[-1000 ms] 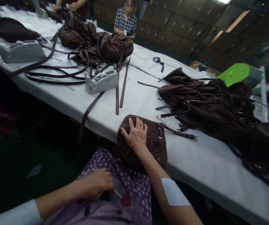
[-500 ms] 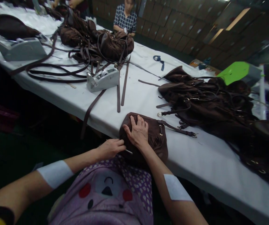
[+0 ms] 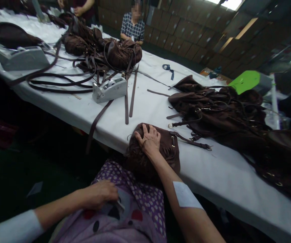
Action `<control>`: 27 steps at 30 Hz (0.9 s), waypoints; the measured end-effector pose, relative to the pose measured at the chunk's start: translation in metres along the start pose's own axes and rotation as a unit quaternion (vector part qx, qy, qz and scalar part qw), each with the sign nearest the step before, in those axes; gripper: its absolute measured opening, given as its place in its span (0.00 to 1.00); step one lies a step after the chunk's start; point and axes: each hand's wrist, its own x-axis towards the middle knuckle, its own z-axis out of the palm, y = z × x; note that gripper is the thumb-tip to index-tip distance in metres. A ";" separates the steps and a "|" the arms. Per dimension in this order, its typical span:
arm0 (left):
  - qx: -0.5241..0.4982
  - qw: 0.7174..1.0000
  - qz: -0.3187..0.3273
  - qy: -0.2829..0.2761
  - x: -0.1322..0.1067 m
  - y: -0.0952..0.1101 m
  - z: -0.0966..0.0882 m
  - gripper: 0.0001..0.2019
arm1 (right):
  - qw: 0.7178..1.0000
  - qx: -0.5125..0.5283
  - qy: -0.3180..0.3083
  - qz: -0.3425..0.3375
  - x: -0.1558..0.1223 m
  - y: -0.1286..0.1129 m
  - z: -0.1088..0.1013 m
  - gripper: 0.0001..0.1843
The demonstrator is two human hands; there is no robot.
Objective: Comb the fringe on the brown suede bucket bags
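A dark brown fringed handbag (image 3: 169, 153) lies at the near table edge, with a buckled strap reaching right from it. Palm down on its upper part, my right hand (image 3: 149, 140) presses with fingers spread, gripping nothing. My left hand (image 3: 101, 194) is away from the bag, low in front of the purple apron (image 3: 130, 221). Its fingers are closed around a slim, pale, rod-like tool (image 3: 120, 204); the tool's kind cannot be made out, and the fist covers most of it.
Brown bags and straps heap up at the right (image 3: 221, 111) and far left (image 3: 122, 54) of the white table (image 3: 150, 108). Grey tape dispensers (image 3: 111, 89) stand left. A blue looped strap (image 3: 168, 70) lies farther back. A person in a checked shirt (image 3: 133, 27) sits across.
My left hand has drawn back from the bag's left side, down towards my body, with the slim tool still in it. My right hand stays on the bag.
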 end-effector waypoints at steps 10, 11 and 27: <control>-0.163 0.968 0.046 0.188 0.043 -0.008 -0.052 0.09 | 0.985 0.007 -0.005 -0.172 -0.019 -0.011 -0.019 0.40; -0.173 0.962 0.027 0.211 0.049 -0.004 -0.052 0.09 | 0.973 0.022 -0.025 -0.227 -0.024 -0.013 -0.023 0.42; 0.153 0.972 0.160 -0.078 0.082 0.039 0.020 0.08 | 0.999 -0.020 -0.028 0.000 -0.026 0.047 -0.008 0.31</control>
